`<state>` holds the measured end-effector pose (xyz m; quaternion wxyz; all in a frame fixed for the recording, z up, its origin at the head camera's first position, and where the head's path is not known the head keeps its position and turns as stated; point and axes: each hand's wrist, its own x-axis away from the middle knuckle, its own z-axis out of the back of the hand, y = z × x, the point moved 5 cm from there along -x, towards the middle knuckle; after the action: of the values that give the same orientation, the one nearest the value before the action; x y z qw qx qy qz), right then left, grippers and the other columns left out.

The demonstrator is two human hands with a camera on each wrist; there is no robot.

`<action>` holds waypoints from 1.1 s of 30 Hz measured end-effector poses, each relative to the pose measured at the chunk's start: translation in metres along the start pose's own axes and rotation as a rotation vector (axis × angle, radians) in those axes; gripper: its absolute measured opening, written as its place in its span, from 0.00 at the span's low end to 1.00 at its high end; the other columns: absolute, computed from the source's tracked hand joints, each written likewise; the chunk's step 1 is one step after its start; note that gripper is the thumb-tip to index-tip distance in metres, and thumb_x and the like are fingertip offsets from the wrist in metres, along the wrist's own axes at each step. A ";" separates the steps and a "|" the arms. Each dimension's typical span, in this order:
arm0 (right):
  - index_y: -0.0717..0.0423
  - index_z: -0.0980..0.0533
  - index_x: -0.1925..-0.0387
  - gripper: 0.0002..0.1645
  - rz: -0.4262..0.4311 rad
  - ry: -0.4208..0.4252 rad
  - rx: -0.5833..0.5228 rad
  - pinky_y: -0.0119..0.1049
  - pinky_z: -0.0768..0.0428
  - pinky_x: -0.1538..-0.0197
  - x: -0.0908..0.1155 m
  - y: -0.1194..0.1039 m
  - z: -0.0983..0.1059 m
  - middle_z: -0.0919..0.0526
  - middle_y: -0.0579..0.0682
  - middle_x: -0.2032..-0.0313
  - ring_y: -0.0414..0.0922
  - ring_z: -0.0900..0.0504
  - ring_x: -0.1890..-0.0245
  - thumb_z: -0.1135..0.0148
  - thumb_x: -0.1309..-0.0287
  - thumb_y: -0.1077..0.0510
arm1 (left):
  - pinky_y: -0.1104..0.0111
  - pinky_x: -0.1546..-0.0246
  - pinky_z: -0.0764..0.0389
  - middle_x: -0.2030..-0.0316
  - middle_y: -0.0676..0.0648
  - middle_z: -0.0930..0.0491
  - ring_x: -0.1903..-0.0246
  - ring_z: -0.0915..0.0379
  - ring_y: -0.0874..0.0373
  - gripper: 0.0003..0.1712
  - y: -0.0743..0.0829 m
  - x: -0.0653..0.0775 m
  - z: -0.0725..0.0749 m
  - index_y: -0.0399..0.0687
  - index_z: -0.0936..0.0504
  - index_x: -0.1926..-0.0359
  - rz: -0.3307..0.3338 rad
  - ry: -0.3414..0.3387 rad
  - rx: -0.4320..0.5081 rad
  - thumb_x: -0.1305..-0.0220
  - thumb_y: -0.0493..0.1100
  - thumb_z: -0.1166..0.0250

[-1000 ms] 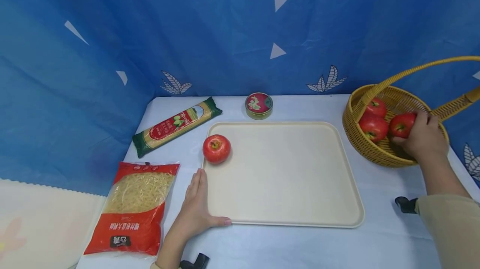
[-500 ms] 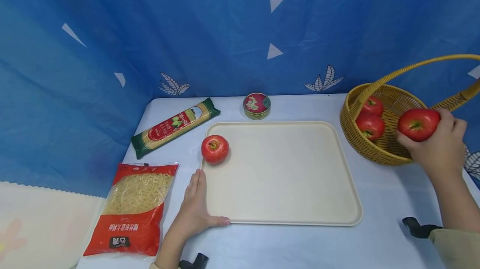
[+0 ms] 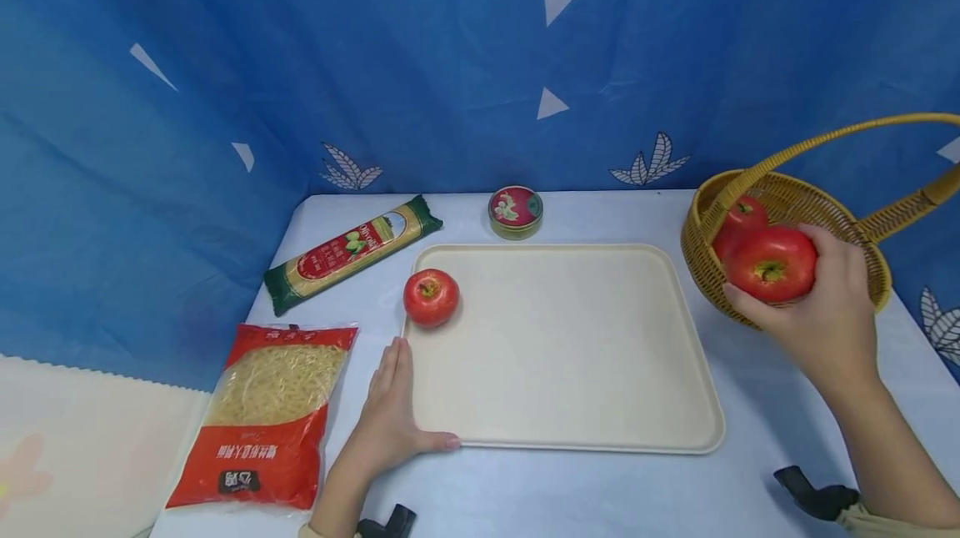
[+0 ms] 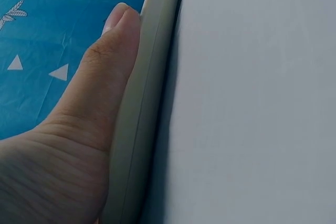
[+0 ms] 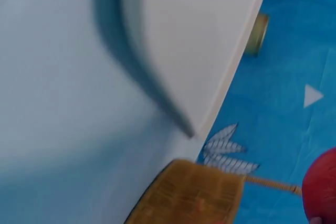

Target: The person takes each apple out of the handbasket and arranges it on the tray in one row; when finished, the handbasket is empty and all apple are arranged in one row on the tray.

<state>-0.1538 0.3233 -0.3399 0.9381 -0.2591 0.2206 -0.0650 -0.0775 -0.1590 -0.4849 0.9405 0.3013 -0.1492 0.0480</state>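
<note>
In the head view my right hand (image 3: 832, 325) grips a red apple (image 3: 772, 264), held up over the front of the yellow wicker basket (image 3: 712, 296). Behind it, more red apples (image 3: 744, 217) lie inside the basket, partly covered by the held one. The right wrist view catches that apple (image 5: 321, 186) at its right edge. My left hand (image 3: 386, 417) rests at the near left corner of the cream tray (image 3: 562, 346), fingers straight along the left side and thumb (image 4: 107, 72) along the front edge. One red apple (image 3: 431, 298) sits on the tray's left edge, just beyond my left fingertips.
Left of the tray lie a red bag of pasta (image 3: 262, 417) and a long pack of spaghetti (image 3: 352, 253). A small round tin (image 3: 515, 213) stands behind the tray. The basket's tall handle (image 3: 832, 138) arches up on the right, before a blue cloth backdrop (image 3: 450, 62).
My right hand has lifted an apple out of the basket and brought it left, towards the tray. The left hand, the tray and the apple on it stay in place.
</note>
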 end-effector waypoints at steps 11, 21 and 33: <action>0.54 0.42 0.34 0.61 0.184 -0.210 -0.119 0.66 0.23 0.60 0.015 -0.049 -0.049 0.32 0.61 0.44 0.59 0.32 0.46 0.18 0.71 0.51 | 0.47 0.30 0.55 0.25 0.49 0.71 0.25 0.74 0.48 0.90 0.000 -0.001 0.000 0.58 0.73 0.26 -0.015 0.006 -0.005 0.85 0.80 0.28; 0.49 0.42 0.35 0.58 0.247 -0.394 -0.176 0.55 0.17 0.59 0.021 -0.096 -0.109 0.31 0.52 0.45 0.51 0.30 0.45 0.20 0.68 0.44 | 0.44 0.31 0.49 0.24 0.50 0.70 0.25 0.72 0.48 0.88 -0.001 -0.002 0.000 0.60 0.72 0.26 -0.005 0.000 0.014 0.84 0.78 0.27; 0.44 0.42 0.34 0.58 0.257 -0.599 -0.189 0.49 0.17 0.55 0.033 -0.152 -0.155 0.30 0.48 0.42 0.48 0.26 0.44 0.22 0.67 0.42 | 0.46 0.30 0.52 0.24 0.50 0.70 0.25 0.72 0.49 0.89 -0.001 -0.002 0.000 0.59 0.72 0.26 -0.007 0.011 0.000 0.84 0.79 0.28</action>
<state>-0.1949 0.1141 -0.3934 0.9336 -0.3225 -0.0289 0.1534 -0.0794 -0.1593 -0.4860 0.9415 0.3017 -0.1429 0.0464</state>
